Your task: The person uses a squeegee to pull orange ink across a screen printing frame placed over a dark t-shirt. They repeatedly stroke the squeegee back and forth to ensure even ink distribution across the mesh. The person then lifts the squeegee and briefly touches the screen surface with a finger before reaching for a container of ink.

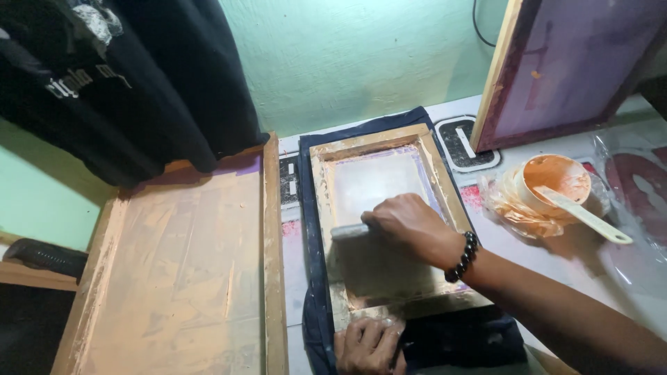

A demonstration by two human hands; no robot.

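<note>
Bare forearms, no sleeves in view; a black beaded bracelet (462, 256) circles the right hand's (410, 223) wrist.

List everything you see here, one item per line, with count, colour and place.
small screen frame: one, wooden, on the dark garment, centre
dark garment: one, navy, under that frame
squeegee: one, pale, on the mesh
large frame: one, wooden, left
leaning frame: one, purple mesh, top right
bowl: one, orange ink, right
spatula: one, cream, in the bowl
black shirts: hanging, top left
bead bracelet: one, black, right wrist
right hand: on the squeegee
left hand: pressing the frame's near edge
</note>
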